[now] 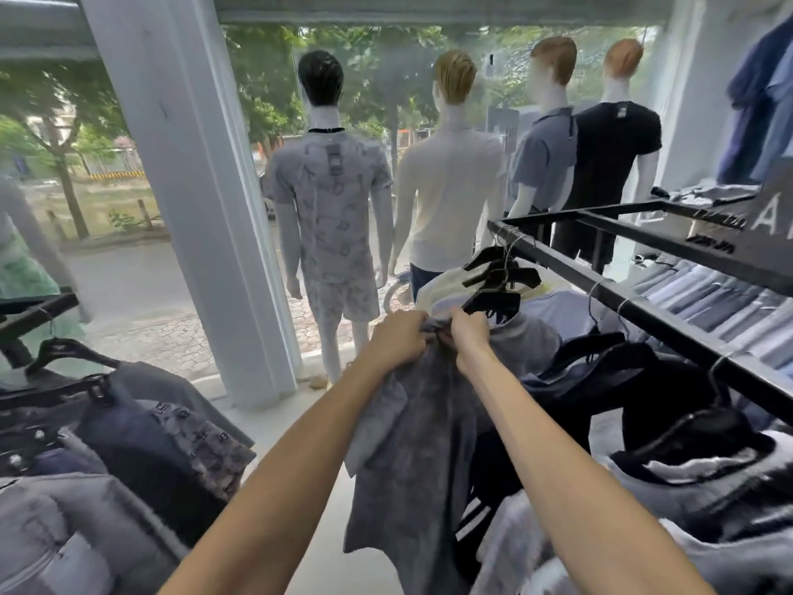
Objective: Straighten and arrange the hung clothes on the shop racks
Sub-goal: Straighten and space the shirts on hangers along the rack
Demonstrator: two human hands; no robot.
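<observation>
A grey mottled shirt (412, 444) hangs down in the middle of the head view, at the near end of the black rack (652, 307) on the right. My left hand (399, 339) grips the shirt's bunched top from the left. My right hand (467, 337) grips the same bunch from the right, just below several black hangers (497, 281) crowded on the rail. The two hands almost touch. More shirts in dark blue, grey and white (635, 380) hang along the rail behind.
A second rack of grey and navy shirts (107, 444) stands at the lower left. Several dressed mannequins (330, 199) face the shop window ahead. A white pillar (201, 186) rises left of centre. Folded clothes (721, 298) lie on a shelf at the right.
</observation>
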